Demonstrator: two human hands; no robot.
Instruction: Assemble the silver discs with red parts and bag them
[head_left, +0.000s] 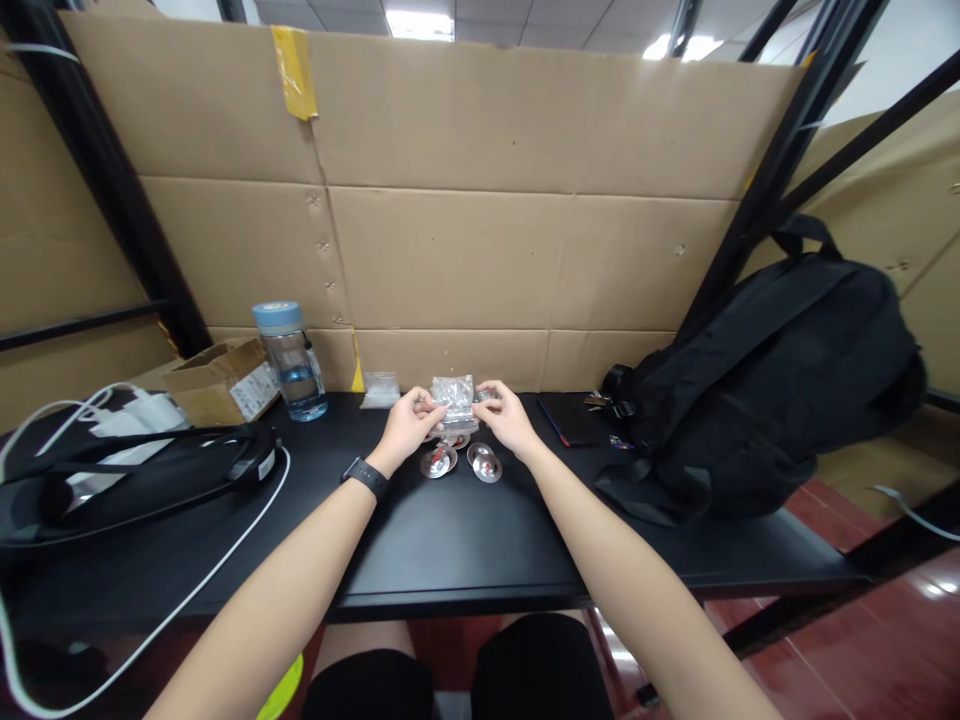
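Observation:
My left hand (409,424) and my right hand (506,416) both pinch a small clear plastic bag (454,398), held just above the black table (450,540) near its far edge. Each hand grips one side of the bag, fingers closed on it. Below the bag, several small shiny metal discs (485,463) with red marks lie on the table. A black watch band sits on my left wrist (365,476).
A water bottle (291,361) with a blue lid, a small cardboard box (223,379) and another clear bag (380,389) stand at the back left. A black headset with white cable (135,475) lies left. A black backpack (757,390) and dark notebook (568,420) sit right. Cardboard walls rise behind.

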